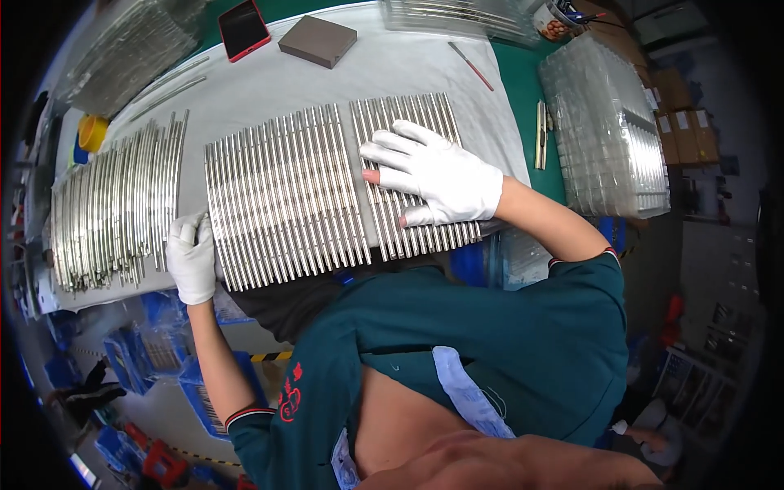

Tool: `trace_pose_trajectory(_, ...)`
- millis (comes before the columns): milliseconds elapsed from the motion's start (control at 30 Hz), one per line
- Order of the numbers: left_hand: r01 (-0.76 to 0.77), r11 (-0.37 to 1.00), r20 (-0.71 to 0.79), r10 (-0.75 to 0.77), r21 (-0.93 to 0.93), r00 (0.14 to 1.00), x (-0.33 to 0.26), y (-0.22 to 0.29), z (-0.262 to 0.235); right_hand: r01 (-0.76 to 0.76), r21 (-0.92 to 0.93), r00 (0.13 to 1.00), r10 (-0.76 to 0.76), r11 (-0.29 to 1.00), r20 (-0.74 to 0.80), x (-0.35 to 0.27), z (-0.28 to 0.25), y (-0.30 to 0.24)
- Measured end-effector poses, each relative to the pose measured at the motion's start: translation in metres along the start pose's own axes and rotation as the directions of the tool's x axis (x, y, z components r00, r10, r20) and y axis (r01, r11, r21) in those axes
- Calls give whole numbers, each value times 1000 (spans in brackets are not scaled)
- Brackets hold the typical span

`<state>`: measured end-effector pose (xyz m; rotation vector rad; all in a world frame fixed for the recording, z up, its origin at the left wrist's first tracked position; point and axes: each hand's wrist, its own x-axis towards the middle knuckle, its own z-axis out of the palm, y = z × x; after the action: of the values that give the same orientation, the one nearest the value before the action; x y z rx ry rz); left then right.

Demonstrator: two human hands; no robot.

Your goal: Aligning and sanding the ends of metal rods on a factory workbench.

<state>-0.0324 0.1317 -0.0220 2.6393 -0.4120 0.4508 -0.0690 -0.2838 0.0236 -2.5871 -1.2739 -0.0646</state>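
Slim metal rods lie on the cloth-covered table in three groups. My right hand [433, 174], in a white glove with two bare fingertips, rests flat with fingers spread over the right-hand group of rods [425, 106]. At the left edge of the middle group of rods [286, 196], my gloved left hand [192, 257] has its fingers curled together. What it pinches, if anything, is hidden. Farther left lies a looser group of rods [122, 200], with uneven ends. The middle rods lie side by side in an even row.
Along the far side are a red-edged phone [243, 33], a dark grey block [318, 41] and a thin red-handled tool [471, 65]. Stacked clear plastic trays [600, 131] stand at the right, others [122, 57] at the far left. A yellow roll [92, 132] sits beside the loose rods.
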Motion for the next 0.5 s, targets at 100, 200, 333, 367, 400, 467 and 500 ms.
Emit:
trace_pose_trajectory(100,2,1000,6,-2,8,1000,1,0,1,42,-8,999,-42,999,19,1,8,-1)
trace_pose_trajectory(200,20,1000,8,-20,-9,1000,1,2,-1,50,-11,998,-50,999,27,0,9,2)
trace_pose_trajectory(333,25,1000,1,-25,-15,1000,0,-2,1,30,6,999,-30,1000,32,-7,7,4)
trace_pose_trajectory(367,22,1000,-6,-22,-14,1000,0,-2,2,25,2,999,-25,1000,44,-8,7,4)
trace_pose_trajectory(400,18,1000,-13,-19,-13,1000,0,-3,2,22,3,999,-23,1000,45,-8,6,4)
trace_pose_trajectory(467,43,999,0,-43,-20,999,0,-2,3,20,17,999,-21,1000,37,-7,5,4)
trace_pose_trajectory(500,26,1000,-3,-26,-9,1000,0,-4,3,20,17,999,-21,1000,36,-7,6,4)
